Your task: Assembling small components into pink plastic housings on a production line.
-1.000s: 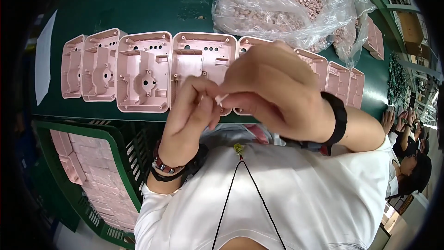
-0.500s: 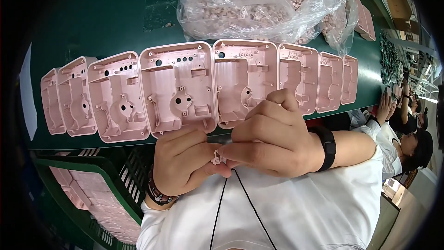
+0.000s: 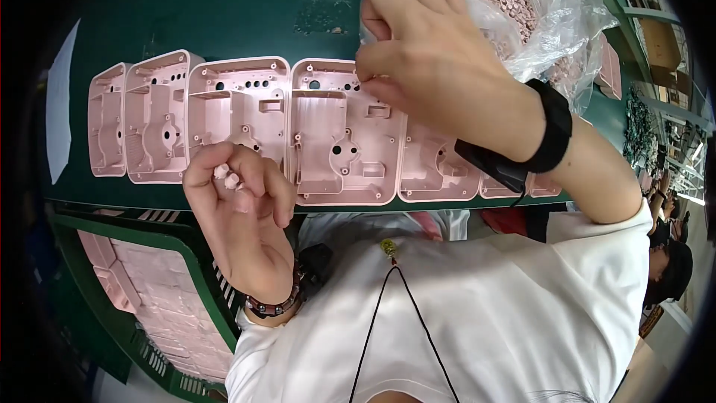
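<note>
Fingers (image 3: 198, 183) of the left hand (image 3: 242, 216) are curled into a loose cup, thumb bent inward, with a few small pink pieces (image 3: 227, 177) held between thumb and forefinger. That hand is raised in front of the near edge of the third casing from the left, hiding part of it. Fingers of the right hand (image 3: 432, 52) are bent, with the thumb beneath and the tips close together; whether they grip anything cannot be told. They hang over the far right corner of the middle casing (image 3: 317, 172), and contact is unclear.

Around the hands, a row of open pink casings (image 3: 156, 127) runs from left to right along the near edge of the green table (image 3: 224, 7), standing side by side, their hollow insides facing up. Right of the right wrist's black band (image 3: 553, 125) and beyond it, a clear plastic bag (image 3: 570, 30) of small pink parts lies on the far side. A white sheet (image 3: 63, 104) lies at the far left. Near left, below the table edge, a green crate (image 3: 198, 261) holds more pink casings.
</note>
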A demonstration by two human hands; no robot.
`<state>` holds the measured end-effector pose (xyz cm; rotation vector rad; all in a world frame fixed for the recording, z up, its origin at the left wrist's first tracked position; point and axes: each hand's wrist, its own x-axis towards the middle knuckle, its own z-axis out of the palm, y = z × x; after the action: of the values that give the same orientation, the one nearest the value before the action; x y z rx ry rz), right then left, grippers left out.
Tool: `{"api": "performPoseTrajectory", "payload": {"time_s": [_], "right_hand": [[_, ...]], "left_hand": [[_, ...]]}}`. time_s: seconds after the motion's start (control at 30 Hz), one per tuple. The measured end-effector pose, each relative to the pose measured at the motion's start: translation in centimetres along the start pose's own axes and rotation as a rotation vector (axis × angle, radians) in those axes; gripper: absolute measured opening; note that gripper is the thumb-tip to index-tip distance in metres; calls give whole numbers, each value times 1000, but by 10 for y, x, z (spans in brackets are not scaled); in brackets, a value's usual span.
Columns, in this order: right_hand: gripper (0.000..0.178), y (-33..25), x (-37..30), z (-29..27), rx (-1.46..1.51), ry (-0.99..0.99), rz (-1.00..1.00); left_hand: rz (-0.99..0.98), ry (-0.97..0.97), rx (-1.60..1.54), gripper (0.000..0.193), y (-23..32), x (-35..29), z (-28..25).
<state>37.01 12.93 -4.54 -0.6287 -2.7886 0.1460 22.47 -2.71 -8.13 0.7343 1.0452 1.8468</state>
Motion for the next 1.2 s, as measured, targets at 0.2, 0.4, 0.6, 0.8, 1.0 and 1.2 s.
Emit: {"api": "performPoseTrajectory", "payload": {"time_s": [0.2,0.4,0.6,0.8,1.0,1.2], "right_hand": [[7,2,6,25,-64,-173,-147],[10,5,11,23,-119,-257,-184],[14,9,16,-12,4,-255,-234],[24,-16,2,-54,179,-48,-27],[32,-54,-39,-51,533,201,42],[29,-80,-78,-74,470,387,-13]], "left_hand": [[78,131,70,35,6,0,-6],[131,142,123,37,10,4,-13],[137,-160,158,37,12,12,-17],[58,-269,504,33,25,29,8],[-40,-351,401,31,39,9,39],[-75,-366,254,24,53,-33,62]]}}
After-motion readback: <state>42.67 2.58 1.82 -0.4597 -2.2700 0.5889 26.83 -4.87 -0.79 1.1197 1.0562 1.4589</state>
